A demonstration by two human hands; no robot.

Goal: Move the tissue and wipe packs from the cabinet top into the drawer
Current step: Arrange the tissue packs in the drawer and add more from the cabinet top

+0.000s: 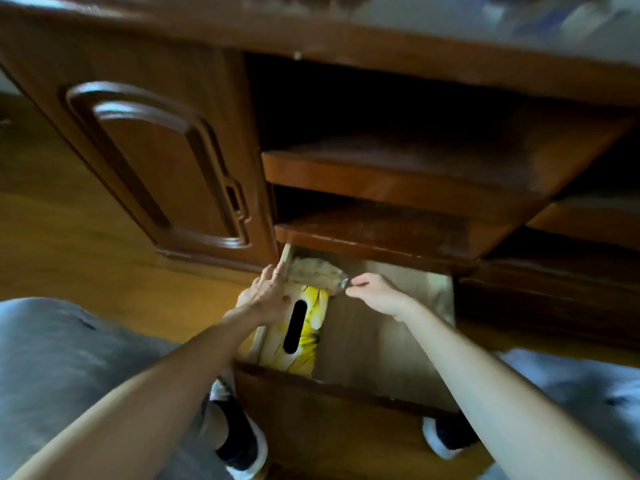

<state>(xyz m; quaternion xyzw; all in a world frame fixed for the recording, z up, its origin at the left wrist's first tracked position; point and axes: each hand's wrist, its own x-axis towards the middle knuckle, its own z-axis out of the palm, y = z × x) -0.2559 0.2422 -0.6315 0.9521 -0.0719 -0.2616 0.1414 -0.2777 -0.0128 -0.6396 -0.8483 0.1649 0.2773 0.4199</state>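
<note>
Head camera, looking down past two bare forearms at a dark wooden cabinet with an open drawer pulled out toward the person.

In the drawer's left part lies a yellow-and-white tissue pack with a long dark oval slot on top, running near to far along the left wall. Just beyond it, at the far left corner, sits a pale, crinkled wipe pack, blurred, lying across the tissue pack's far end. The rest of the drawer floor to the right is bare.

The left hand rests with fingers spread on the tissue pack's far left part and the wipe pack's left edge, pressing rather than clamping. The right hand has thumb and fingertips pinched together on the wipe pack's right end.

The cabinet top at the far edge of the view is blurred; whether packs remain there cannot be told.

Likely risks: the wipe pack sits partly under the shelf above, so if it stands too high it could catch when the drawer closes. A thin pinch on slick wrapping may also slip.
</note>
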